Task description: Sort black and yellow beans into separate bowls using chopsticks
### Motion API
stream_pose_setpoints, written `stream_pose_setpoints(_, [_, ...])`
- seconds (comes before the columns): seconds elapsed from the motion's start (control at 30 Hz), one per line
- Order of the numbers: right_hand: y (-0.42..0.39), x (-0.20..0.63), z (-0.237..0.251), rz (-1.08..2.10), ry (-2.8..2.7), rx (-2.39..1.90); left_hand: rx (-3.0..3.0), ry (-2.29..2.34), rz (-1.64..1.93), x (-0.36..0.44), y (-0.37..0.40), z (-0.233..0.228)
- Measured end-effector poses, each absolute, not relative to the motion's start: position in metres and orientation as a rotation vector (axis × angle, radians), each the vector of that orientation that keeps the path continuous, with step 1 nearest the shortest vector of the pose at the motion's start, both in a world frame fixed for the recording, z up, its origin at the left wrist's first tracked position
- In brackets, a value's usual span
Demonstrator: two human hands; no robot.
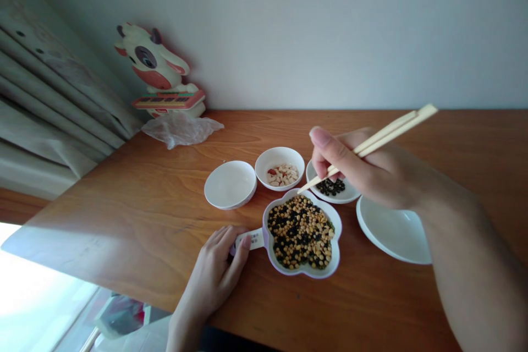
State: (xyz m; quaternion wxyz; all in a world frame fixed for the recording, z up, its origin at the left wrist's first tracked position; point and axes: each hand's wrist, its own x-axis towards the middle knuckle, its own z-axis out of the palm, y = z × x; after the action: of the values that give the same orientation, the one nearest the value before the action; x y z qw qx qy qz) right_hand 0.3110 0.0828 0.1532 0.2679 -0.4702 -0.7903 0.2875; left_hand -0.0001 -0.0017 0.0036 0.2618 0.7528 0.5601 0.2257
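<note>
My right hand (363,168) grips a pair of pale chopsticks (391,131), their tips just above the far rim of a flower-shaped white bowl (336,256) full of mixed yellow and black beans. My left hand (212,275) rests on the table and pinches that bowl's short handle (252,238). Behind the bowl stand three small white dishes: an empty one (230,184), one holding pale and reddish kernels (279,168), and one holding black beans (333,190), partly hidden by my right hand.
A larger empty white plate (391,231) lies under my right forearm. A cow-shaped toy piano (159,74) and a crumpled clear plastic bag (179,129) sit at the table's back left by a curtain (49,88). The wooden table's front edge (124,286) runs by my left wrist.
</note>
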Motion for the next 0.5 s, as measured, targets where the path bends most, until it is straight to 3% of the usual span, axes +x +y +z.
stream_pose_setpoints(0.2, [0.082, 0.314, 0.159, 0.694, -2.001, -1.213, 2.005, 1.552, 0.719, -0.003, -0.007, 0.002])
stream_pose_setpoints(0.37, [0.082, 0.319, 0.162, 0.657, -2.033, -1.181, 1.890, 1.756, 1.153, -0.013, 0.003, 0.009])
stream_pose_setpoints(0.5, [0.079, 0.313, 0.162, 0.573, -1.924, -1.131, 2.077, 1.774, 1.121, -0.015, 0.012, 0.023])
